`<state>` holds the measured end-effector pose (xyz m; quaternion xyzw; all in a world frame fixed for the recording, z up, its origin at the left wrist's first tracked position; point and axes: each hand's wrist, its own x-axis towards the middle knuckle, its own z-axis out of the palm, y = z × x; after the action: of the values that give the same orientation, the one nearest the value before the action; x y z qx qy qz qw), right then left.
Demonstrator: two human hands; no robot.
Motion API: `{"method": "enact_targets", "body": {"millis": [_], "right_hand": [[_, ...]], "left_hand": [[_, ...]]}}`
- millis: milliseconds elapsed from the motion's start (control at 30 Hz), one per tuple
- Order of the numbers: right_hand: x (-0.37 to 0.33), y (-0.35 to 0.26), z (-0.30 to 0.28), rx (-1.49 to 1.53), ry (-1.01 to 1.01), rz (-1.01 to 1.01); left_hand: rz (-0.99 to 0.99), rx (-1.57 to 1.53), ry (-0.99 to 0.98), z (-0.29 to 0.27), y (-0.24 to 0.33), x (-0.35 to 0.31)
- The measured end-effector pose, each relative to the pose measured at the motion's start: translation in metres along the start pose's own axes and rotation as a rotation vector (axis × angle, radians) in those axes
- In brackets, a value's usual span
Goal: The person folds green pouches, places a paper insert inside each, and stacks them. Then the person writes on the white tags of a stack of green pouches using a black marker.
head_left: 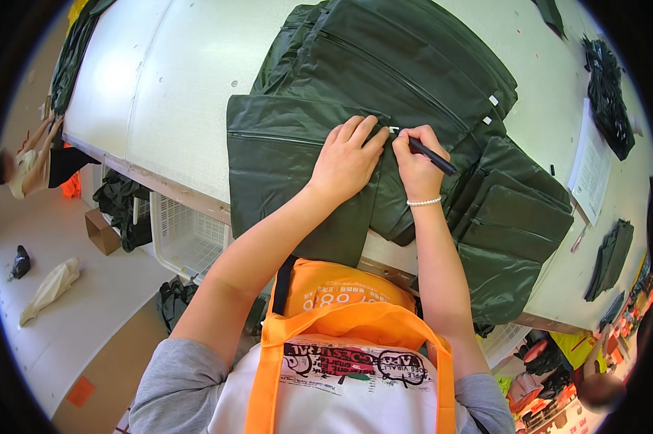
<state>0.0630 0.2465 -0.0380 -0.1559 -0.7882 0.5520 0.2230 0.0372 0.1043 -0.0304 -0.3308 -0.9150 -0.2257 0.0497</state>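
A dark green fabric panel with a zip across it lies at the table's front edge. My left hand rests on it, palm down with the fingers stretched out and nothing held. Between the fingers of my right hand is a black marker pen, slanting down toward the left. Its tip is at a small white tag on the fabric, just past my left fingertips. Behind both hands spreads a fanned stack of similar green zipped panels, with white tags along its right side.
Another folded green pile lies right of my right forearm. Farther right are a white printed sheet and a black plastic bundle. A white plastic basket stands below the table's front edge. Another person is at the far left.
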Motion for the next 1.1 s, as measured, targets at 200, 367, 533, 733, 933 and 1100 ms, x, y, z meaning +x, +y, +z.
{"method": "enact_targets", "body": {"millis": [200, 367, 533, 733, 933, 1100], "right_hand": [[0.0, 0.001, -0.003, -0.029, -0.04, -0.019], [-0.004, -0.002, -0.009, 0.04, 0.009, 0.003], [-0.049, -0.025, -0.029, -0.501, -0.215, -0.264], [-0.081, -0.037, -0.008, -0.239, -0.143, -0.13], [-0.063, -0.077, -0.168, -0.234, 0.305, 0.056], [-0.064, -0.016, -0.327, -0.705, 0.332, 0.007]], "left_hand": [[-0.003, -0.006, 0.002, -0.001, 0.001, 0.0], [-0.02, -0.075, 0.027, -0.002, 0.002, 0.002], [-0.087, -0.34, 0.205, 0.0, -0.005, 0.001], [-0.062, -0.499, 0.356, 0.0, 0.009, 0.02], [0.092, -0.513, 0.366, -0.011, 0.046, 0.067], [0.284, -0.108, 0.012, 0.036, 0.053, 0.089]]}}
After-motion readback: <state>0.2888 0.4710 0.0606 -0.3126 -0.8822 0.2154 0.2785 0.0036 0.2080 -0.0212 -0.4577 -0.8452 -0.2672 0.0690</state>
